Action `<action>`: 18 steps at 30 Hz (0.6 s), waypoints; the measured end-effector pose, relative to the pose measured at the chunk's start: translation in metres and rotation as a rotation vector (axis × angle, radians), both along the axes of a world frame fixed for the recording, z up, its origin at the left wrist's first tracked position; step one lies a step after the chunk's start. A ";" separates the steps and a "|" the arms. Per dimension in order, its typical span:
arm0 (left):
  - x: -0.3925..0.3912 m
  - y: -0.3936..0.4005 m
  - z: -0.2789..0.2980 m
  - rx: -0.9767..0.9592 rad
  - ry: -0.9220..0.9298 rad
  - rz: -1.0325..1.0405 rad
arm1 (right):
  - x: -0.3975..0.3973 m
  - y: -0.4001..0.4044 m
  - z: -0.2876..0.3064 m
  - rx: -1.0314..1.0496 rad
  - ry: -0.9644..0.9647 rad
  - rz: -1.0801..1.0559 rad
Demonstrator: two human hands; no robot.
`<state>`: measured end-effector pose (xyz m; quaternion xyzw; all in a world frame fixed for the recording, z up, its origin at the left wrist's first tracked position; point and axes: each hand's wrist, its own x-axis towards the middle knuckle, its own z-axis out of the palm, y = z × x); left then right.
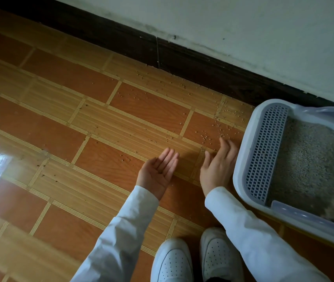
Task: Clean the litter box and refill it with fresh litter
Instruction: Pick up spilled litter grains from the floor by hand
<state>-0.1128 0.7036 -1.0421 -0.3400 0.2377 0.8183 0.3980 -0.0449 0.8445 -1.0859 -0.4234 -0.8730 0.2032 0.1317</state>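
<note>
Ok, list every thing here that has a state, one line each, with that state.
White plastic litter box: on the floor, lidless, holding grey litter.
Grey perforated grid: seated at the box's near end.
Grey litter: fills the box bottom.
Scattered beige litter grains: loose on the floor tiles.
Left hand: palm up, fingers straight, empty.
Right hand: palm down, fingers reaching the grains.
</note>
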 end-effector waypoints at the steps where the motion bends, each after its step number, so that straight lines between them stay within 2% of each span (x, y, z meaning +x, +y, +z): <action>1: -0.001 0.001 0.001 0.000 0.004 -0.003 | 0.002 -0.001 -0.001 -0.017 0.024 -0.026; 4: -0.001 0.005 0.003 0.009 -0.008 0.000 | 0.007 -0.003 -0.004 -0.039 0.009 -0.098; 9: 0.004 0.009 0.006 0.016 -0.017 -0.024 | 0.009 -0.005 -0.009 -0.090 0.058 -0.082; 15: 0.002 0.011 0.007 0.033 -0.006 -0.016 | 0.013 -0.010 -0.011 -0.140 0.061 0.083; 18: 0.001 0.012 0.008 0.031 0.000 -0.021 | 0.011 -0.009 -0.007 -0.264 0.095 0.208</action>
